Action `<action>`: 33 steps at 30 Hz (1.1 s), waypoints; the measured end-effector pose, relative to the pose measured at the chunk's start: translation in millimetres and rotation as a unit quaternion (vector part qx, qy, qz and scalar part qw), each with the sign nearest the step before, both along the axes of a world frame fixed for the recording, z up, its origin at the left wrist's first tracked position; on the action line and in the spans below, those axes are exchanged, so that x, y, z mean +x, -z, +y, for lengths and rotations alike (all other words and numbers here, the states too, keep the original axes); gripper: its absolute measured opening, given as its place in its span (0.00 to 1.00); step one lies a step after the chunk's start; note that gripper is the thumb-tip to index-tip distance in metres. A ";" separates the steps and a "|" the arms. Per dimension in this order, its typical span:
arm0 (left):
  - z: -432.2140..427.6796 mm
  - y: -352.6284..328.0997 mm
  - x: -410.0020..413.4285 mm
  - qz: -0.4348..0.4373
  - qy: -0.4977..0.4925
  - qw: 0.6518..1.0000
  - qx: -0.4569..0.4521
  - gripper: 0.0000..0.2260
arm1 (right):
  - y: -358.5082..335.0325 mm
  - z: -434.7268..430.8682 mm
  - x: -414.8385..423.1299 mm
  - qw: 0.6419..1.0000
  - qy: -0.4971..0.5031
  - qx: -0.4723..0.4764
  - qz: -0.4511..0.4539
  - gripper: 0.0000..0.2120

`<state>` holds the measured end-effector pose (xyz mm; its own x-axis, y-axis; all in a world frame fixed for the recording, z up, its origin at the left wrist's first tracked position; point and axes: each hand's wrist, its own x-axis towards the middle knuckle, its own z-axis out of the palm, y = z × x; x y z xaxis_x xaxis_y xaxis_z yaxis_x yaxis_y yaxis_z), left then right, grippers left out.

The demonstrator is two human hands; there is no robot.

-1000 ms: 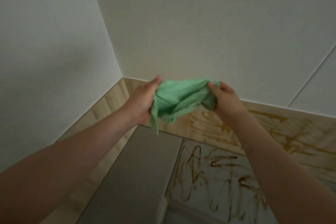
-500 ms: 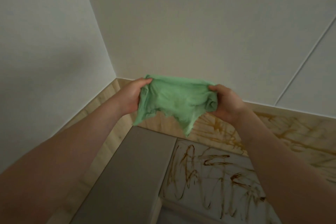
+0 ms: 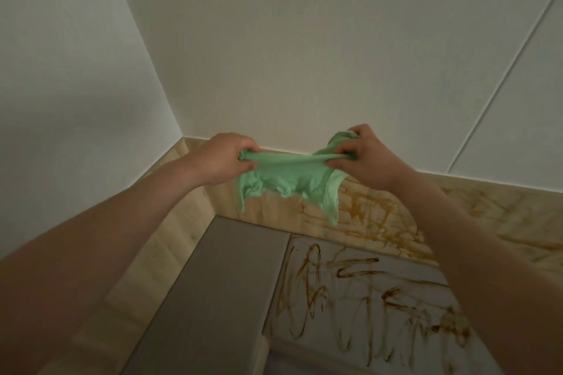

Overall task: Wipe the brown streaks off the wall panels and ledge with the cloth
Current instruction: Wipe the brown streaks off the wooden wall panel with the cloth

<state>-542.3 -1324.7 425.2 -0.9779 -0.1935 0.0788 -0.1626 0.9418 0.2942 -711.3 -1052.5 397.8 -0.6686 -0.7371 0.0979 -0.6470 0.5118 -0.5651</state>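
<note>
Left hand point(image 3: 227, 158) pinches one end of a thin mint-green fabric cloth point(image 3: 289, 181) stretched in mid-air, right hand point(image 3: 364, 158) grips its bunched other end, above the brown-streaked pale wooden wall panel point(image 3: 493, 216) and what looks like a scribbled grey ledge point(image 3: 365, 298).

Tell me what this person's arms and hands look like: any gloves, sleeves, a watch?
Both are bare. The left hand and right hand wear no gloves, and no ring shows on either. The left forearm and right forearm run uncovered to the picture's edge: no sleeve, watch or bracelet shows. The light is dim, so small marks cannot be told.
</note>
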 end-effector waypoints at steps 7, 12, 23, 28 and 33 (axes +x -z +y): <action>-13.4 -11.7 -0.3 0.047 -0.042 0.984 0.164 0.10 | 7.3 -9.1 -4.5 0.990 0.048 -0.118 -0.062 0.11; -5.4 21.2 -3.1 0.041 -0.083 0.797 0.597 0.20 | 24.1 -20.4 8.5 0.962 0.144 -0.177 -0.150 0.25; 7.2 50.3 -5.6 0.043 0.046 0.818 0.571 0.19 | -9.2 -69.2 78.4 0.866 -0.003 -0.240 -0.440 0.34; 8.2 58.5 -3.4 0.022 -0.065 0.667 0.742 0.13 | 23.0 -43.2 94.3 0.887 0.110 -0.310 -0.323 0.15; 41.4 84.4 18.4 -0.064 -0.131 0.526 0.838 0.21 | 69.6 -29.0 107.8 0.928 0.089 -0.213 -0.291 0.17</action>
